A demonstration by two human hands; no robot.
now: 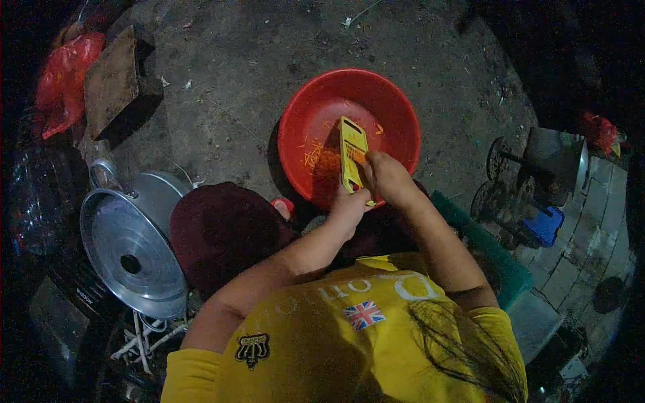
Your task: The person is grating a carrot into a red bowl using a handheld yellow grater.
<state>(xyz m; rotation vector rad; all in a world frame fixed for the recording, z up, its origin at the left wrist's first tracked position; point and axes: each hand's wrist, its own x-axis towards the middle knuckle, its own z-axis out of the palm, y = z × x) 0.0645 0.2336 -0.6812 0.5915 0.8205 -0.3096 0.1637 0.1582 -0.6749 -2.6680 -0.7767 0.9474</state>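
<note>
My left hand (348, 207) grips the lower end of a yellow flat hand grater (354, 143). The grater is held tilted over a red plastic basin (400, 101) on the floor before me. My right hand (392, 177) presses an orange piece of what looks like carrot (359, 157) against the grating holes; most of that piece is hidden by the fingers. Orange shreds (322, 160) are heaped on the basin's bottom, left of the grater. A few loose bits lie near its far side.
Left of me stand an aluminium pot with a lid (108, 242) and a block (113, 83) beside a red plastic bag (70, 75). A green board-like object (496, 257) lies by my right arm. Farther right are a blue object (545, 225) and pale paving (584, 226).
</note>
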